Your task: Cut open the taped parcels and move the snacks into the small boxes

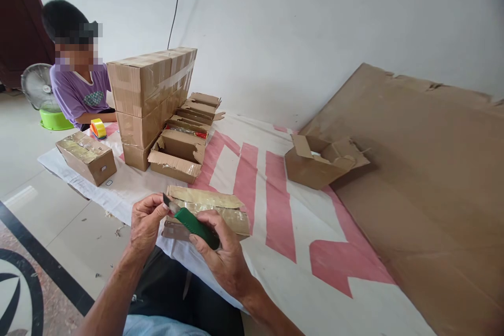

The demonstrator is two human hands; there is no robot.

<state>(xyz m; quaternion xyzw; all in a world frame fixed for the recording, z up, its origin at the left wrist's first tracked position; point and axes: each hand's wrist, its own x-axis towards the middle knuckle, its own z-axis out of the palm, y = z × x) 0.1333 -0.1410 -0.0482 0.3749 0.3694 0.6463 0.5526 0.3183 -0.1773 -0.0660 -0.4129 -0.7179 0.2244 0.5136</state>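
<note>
We find no readable text; the white sheet (275,252) in the centre shows only large red strokes, undecipherable.

1. A stack of sealed cartons (151,94) stands on the white and red sheet (275,205).
2. Open cartons (179,155) lie just beside the stack.
3. One taped box (86,157) lies at the sheet's left end.
4. A yellow tape roll (98,127) sits near a seated person's purple sleeve (65,95).
5. An open box (321,160) rests against a large cardboard sheet (425,168).
6. A fan (36,85) stands on the floor.
</note>
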